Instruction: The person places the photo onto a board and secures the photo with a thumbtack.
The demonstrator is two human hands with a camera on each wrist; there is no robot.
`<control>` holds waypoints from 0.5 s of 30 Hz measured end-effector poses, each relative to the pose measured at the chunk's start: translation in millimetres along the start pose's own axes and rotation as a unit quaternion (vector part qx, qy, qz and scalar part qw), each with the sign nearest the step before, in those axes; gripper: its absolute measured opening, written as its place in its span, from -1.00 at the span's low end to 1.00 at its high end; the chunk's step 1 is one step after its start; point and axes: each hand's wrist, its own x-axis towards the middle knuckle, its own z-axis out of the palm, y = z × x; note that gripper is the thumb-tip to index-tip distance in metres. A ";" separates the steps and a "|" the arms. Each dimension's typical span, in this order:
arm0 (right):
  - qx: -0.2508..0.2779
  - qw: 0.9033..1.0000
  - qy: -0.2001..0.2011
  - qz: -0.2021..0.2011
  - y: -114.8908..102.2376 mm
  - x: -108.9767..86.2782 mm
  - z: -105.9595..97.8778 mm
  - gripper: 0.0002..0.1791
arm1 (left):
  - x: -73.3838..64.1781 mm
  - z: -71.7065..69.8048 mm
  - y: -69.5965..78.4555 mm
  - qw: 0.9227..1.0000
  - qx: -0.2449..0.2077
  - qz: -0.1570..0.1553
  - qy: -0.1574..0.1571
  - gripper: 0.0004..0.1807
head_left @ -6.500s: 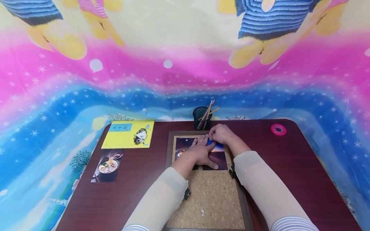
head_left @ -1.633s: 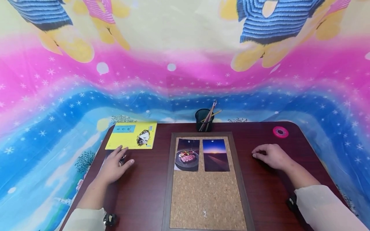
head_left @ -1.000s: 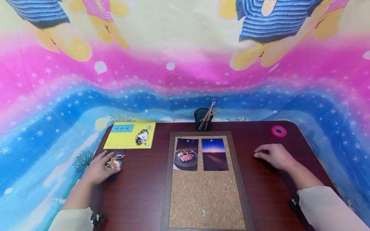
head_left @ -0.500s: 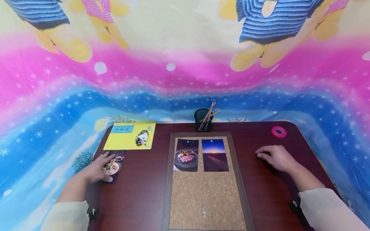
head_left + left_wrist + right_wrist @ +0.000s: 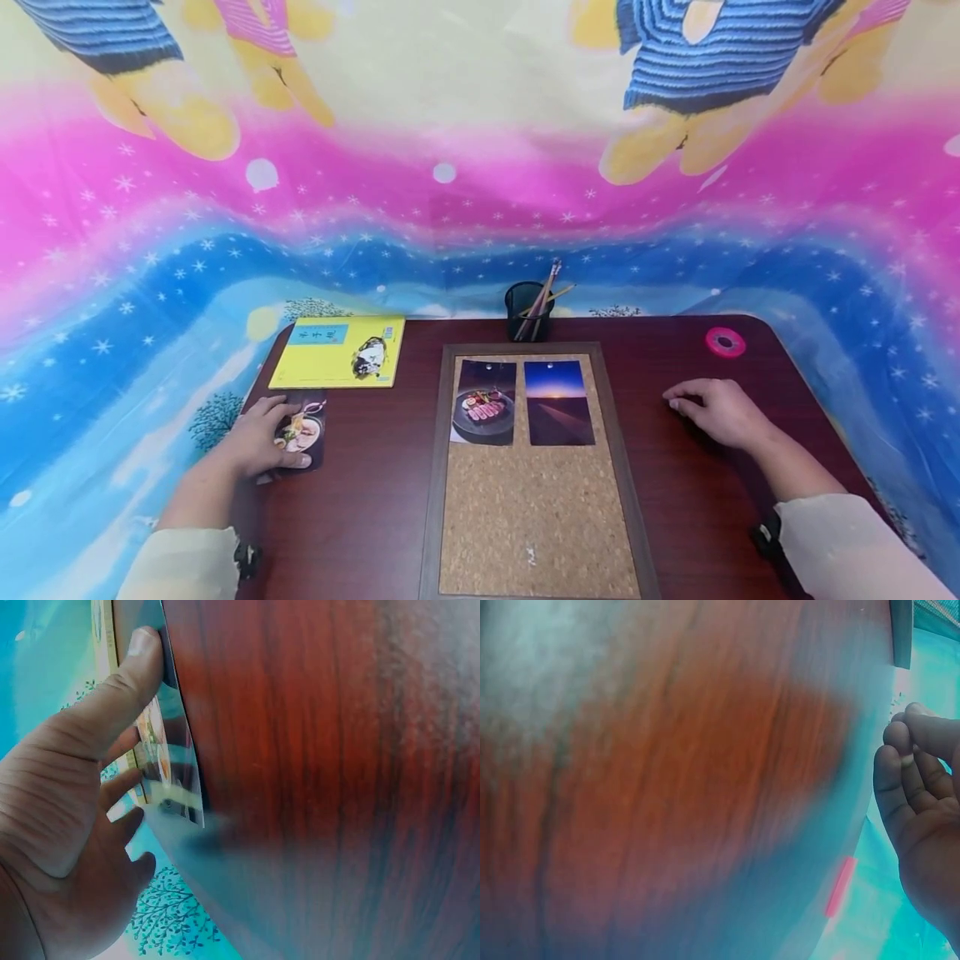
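Observation:
My left hand (image 5: pixel 251 442) is at the table's left side and pinches a photo of a noodle bowl (image 5: pixel 306 427). The left wrist view shows the thumb on the photo's face (image 5: pixel 178 742) and the fingers behind its far edge. On the framed corkboard (image 5: pixel 536 508), a photo of sliced meat on a plate (image 5: pixel 482 406) and a sunset photo (image 5: pixel 558 408) hang side by side, each with a small pale pin at its top. Right of the board, my right hand (image 5: pixel 720 412) rests on the table, fingers loosely curled, thumb close to the index finger.
A yellow book (image 5: pixel 333 358) lies just behind the noodle photo. Behind the board stands a black mesh cup (image 5: pixel 517 321) with several pencils. A round pink case (image 5: pixel 725 342) lies at the back right. Small clear pins (image 5: pixel 531 556) sit low on the corkboard.
Both hands, earlier at the sunset photo, have parted to either side. My left hand has come onto the noodle photo, which has shifted slightly right. The right hand stays nearly still lately.

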 end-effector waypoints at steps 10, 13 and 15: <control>0.007 1.000 0.000 0.001 -8.1 -2.8 1.8 -0.80 | 1.3 3.8 0.5 0.997 -0.056 -0.051 -0.035 0.36; 0.010 1.000 0.002 0.000 -10.7 -4.4 2.4 -0.81 | 1.0 2.1 3.3 0.997 -0.047 -0.052 -0.046 0.43; 0.009 1.000 0.007 -0.002 -12.3 -5.3 4.1 -0.82 | 1.8 1.3 4.7 0.997 -0.046 -0.047 -0.048 0.42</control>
